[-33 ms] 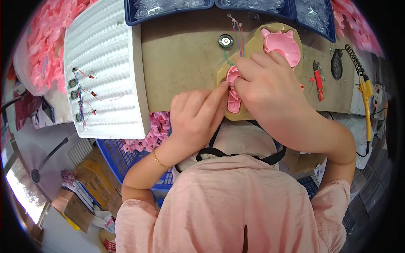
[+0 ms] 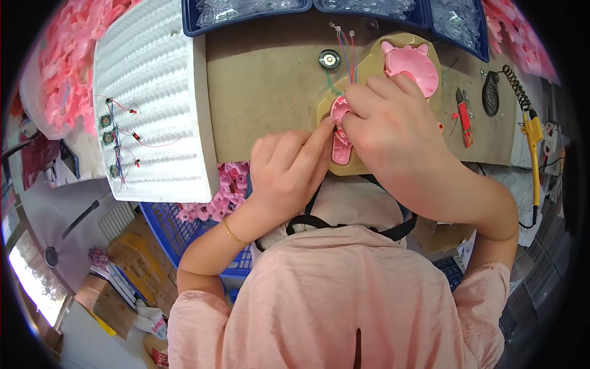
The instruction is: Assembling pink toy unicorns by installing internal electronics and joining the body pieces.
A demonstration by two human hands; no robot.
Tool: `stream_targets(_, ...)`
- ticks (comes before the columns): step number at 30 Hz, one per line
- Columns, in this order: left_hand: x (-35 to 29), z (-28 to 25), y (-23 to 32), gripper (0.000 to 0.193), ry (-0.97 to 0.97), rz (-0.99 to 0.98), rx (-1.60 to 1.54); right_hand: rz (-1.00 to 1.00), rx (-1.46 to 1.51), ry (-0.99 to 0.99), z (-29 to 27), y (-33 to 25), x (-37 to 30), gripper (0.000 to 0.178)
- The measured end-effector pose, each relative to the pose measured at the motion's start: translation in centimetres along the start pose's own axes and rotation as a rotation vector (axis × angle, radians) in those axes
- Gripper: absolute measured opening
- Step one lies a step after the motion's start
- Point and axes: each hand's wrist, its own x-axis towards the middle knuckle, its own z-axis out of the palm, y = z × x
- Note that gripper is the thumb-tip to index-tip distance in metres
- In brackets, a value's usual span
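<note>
left hand (image 2: 289, 163): knuckles up, most fingers curled in, index finger stretched out with its tip pressing on the edge of the small pink plastic part (image 2: 339, 132). more poking than gripping

right hand (image 2: 384, 120): draped over the top of that same pink part, fingers bent down onto it. looks like it's pinning the part in place, but the fingertips are hidden under the hand so can't really tell if it's pinching anything

pink part: sits in the lower left of the tan jig (image 2: 375, 61), a flat shaped holder lying on the brown work surface (image 2: 264, 92). round toothed bit on top, longer tab hanging below, half covered by the right hand

bigger pink shell (image 2: 409, 64): has little ears, sits in the upper right of the same jig, just beyond the right hand's fingers, nobody touching it

wires (image 2: 347, 52): thin coloured bundle running from the far edge of the table down toward the pink part

small round speaker (image 2: 329, 59): on the table just left of the wires

white foam tray (image 2: 150, 104): off to the left, ribbed, a few small speaker and wire assemblies lying on it

blue bins (image 2: 246, 12): along the far edge, full of clear bits

red-handled cutters (image 2: 464, 120): right of the jig, lying flat

yellow soldering iron (image 2: 533, 138): far right, coiled cord above it

pink parts pile (image 2: 224, 187): loose in a blue basket below the table edge, near the left wrist
</note>
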Motion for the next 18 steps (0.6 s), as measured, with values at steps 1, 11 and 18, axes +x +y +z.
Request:
stream_targets(1,-0.17,0.27,0.01,0.043,0.004,0.006,0.019,-0.001,-0.034,0.066,0.15,-0.11,-0.06,0.006)
stream_targets(11,0.12,-0.51,-0.76,0.047,-0.006,0.029,-0.054,0.05,-0.077,0.044,0.26,-0.41,-0.41,0.008)
stream_targets(18,0.0,0.29,-0.82,0.049,-0.007,0.093,0.071,0.066,-0.034,0.056,0.29,-0.16,-0.09,0.009)
